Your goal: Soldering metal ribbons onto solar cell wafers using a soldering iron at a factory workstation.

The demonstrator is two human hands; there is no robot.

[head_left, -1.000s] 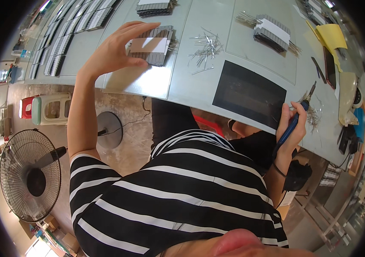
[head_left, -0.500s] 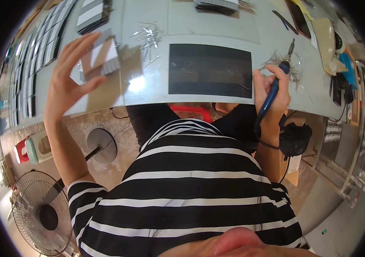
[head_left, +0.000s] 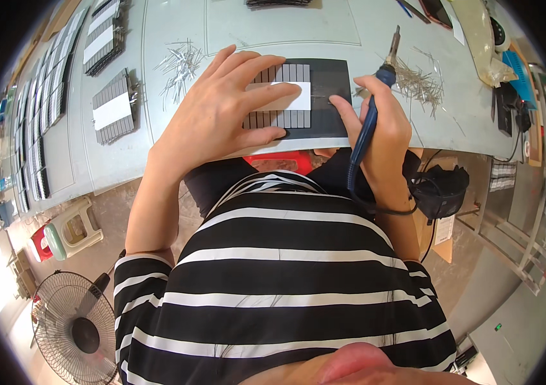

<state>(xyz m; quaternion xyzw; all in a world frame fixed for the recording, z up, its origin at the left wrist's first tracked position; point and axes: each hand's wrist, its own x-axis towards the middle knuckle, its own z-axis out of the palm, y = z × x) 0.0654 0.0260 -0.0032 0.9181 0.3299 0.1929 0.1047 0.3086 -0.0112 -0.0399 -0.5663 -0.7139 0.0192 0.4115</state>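
Observation:
On a dark mat (head_left: 332,122) lies a flat grey panel (head_left: 297,119) with narrow dark stripes and a white band across its middle. My left hand (head_left: 221,106) spans this panel, fingers at its far edge and thumb at its near edge, hiding its left part. In my right hand (head_left: 382,122) is a soldering iron (head_left: 364,135) with a blue handle; its metal tip points away from me, in the air. Beside that hand lies a loose pile of thin metal pins (head_left: 419,86). Another pin pile (head_left: 180,67) sits beyond my left hand.
A stack of similar panels (head_left: 112,112) stands at the left, with another stack (head_left: 101,45) behind it and long rows (head_left: 48,109) farther left. At the far right are a phone (head_left: 437,11) and a blue box (head_left: 518,74). The iron's cord (head_left: 382,210) hangs off the table edge.
My left hand has moved right from the stack at the left to the mat, where a panel now lies under it. My right hand still holds the soldering iron, slightly farther left.

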